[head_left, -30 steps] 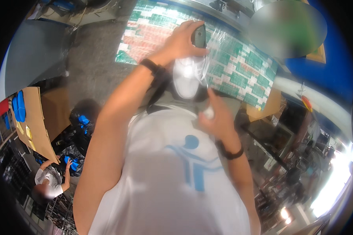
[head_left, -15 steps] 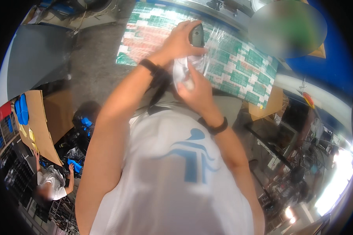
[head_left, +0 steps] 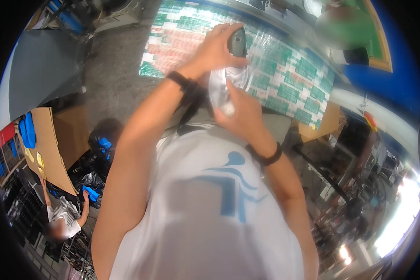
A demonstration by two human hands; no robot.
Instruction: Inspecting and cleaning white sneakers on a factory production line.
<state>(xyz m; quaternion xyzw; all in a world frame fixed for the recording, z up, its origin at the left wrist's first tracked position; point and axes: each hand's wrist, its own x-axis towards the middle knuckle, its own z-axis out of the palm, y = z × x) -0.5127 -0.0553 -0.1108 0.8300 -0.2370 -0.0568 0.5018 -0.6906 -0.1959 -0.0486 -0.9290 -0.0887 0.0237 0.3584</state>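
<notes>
Head view: left hand (head_left: 218, 52) gripped a shoe (head_left: 216, 86), blocking part of the tabletop (head_left: 289, 81). Right hand (head_left: 242, 113), pinching something white (head_left: 228, 108), had reached the shoe.

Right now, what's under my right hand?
The white shoe, partly visible beside your right hand, which pinches a small white thing. The hand covers much of the toe, so that part can't be seen.

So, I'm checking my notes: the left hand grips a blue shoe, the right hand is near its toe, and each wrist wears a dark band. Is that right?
Not quite: the shoe is white, not blue, as the head view shows. The rest stands.
</notes>
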